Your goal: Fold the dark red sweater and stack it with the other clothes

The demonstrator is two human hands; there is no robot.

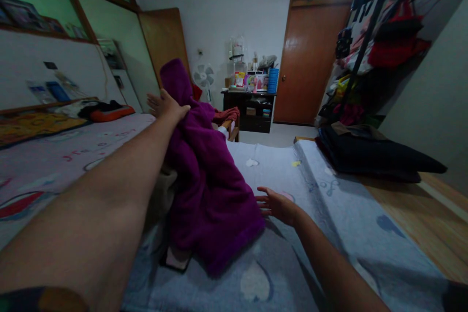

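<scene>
A purple soft garment [215, 170] lies rumpled over the bed's blue-grey sheet [256, 278], with one narrow part rising at the far end. My left hand [166, 106] reaches out against that upper part, its fingers spread and its thumb lying across the cloth. At the garment's lower right edge is my right hand [280, 205], fingers apart, the tips at or just beside the fabric. Partly covered by the garment are a khaki cloth [161, 192] and a flat, dark-edged object [177, 258] that resembles a phone.
Folded dark clothing [369, 153] is stacked at the right on a wooden surface [405, 204]. Left is a pink patterned sheet [106, 139]. Beyond the bed stand a black cabinet [248, 112], a white fan [204, 77] and a brown door [310, 58]. Bags [397, 44] hang at right.
</scene>
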